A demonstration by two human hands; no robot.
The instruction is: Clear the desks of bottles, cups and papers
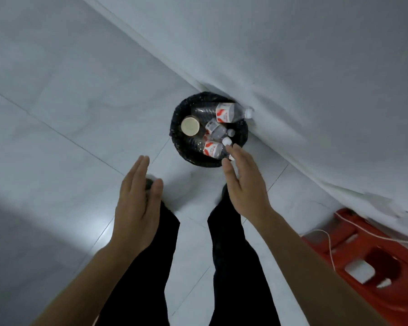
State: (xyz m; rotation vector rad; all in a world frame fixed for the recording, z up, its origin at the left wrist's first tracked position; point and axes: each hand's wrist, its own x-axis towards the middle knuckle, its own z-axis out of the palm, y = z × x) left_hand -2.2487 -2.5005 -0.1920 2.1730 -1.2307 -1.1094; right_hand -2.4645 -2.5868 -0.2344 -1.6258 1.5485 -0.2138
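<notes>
A round bin with a black liner (177,128) stands on the floor against the white wall. Inside it lie clear plastic bottles with red and white labels: one at the far rim (224,112), one in the middle (216,130) and one at the near side (210,149). A paper cup (190,126) sits upright at the bin's left side. My right hand (245,184) hovers with straight fingers over the bin's near rim, holding nothing. My left hand (138,203) is open and empty, lower left of the bin, above the floor.
Pale floor tiles (68,114) spread to the left. A white wall (316,78) runs diagonally behind the bin. A red plastic stool (372,267) with a white cord (327,241) over it sits at lower right. My dark-trousered legs (226,255) stand just before the bin.
</notes>
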